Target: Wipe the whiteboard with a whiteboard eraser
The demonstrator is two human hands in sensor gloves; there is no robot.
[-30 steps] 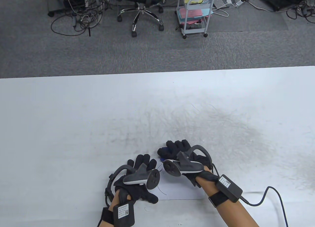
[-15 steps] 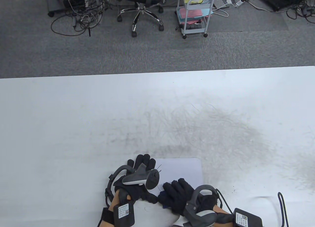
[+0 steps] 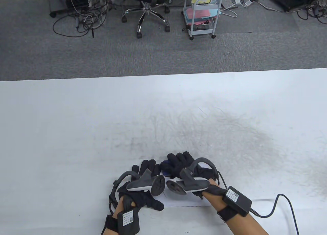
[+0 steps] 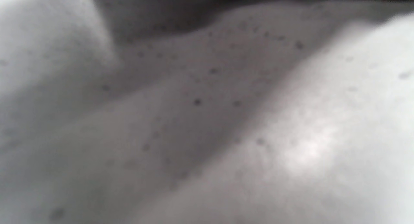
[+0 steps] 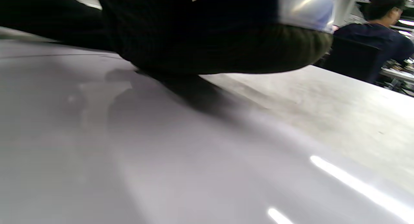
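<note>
- The left hand (image 3: 139,191) lies flat on the whiteboard (image 3: 184,201), low in the middle of the frame, likely to stop it sliding.
- The right hand (image 3: 186,166) grips the blue eraser (image 3: 166,171) and presses it on the board's far edge to rub.
- The bench (image 3: 76,130) beyond has grey smudges.

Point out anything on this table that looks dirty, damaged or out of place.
The white table carries a broad grey smudge with scribbled streaks beyond both hands; it looks like smeared marker residue. Nothing looks damaged or spilled.
</note>
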